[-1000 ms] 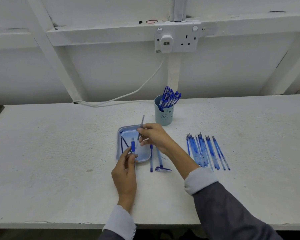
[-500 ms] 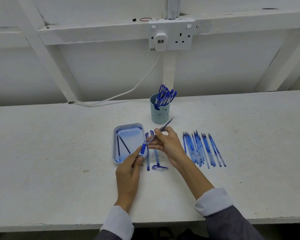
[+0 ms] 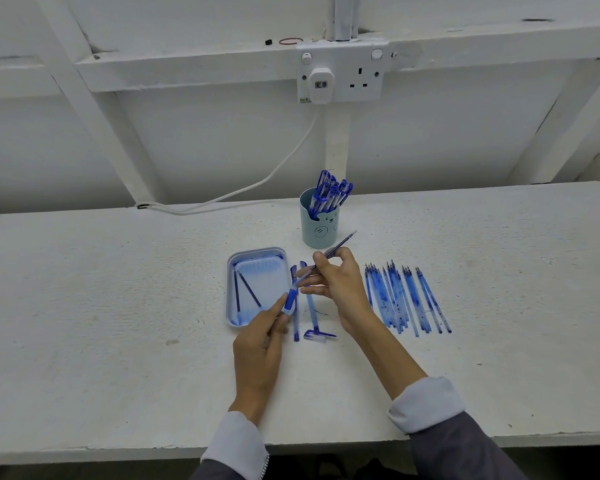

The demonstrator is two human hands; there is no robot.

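- The refill (image 3: 342, 242) slants from its far-right tip down to the near left, where its lower end meets the grip (image 3: 289, 301). Both are held above the table (image 3: 118, 306), beside the tray (image 3: 229, 292).
- The right hand (image 3: 340, 285) pinches the refill mid-length between thumb and forefinger, with the other fingers loosely spread.
- The left hand (image 3: 257, 344) pinches the grip from below with thumb and fingertips.
- The next push likely runs along that slant, toward the left hand. I cannot tell whether the end is already seated.
- Two barrels (image 3: 312, 311) and a cap (image 3: 317, 336) lie underneath, the cup (image 3: 317, 230) stands behind, and the spares (image 3: 402, 299) lie to the right. None blocks the line.
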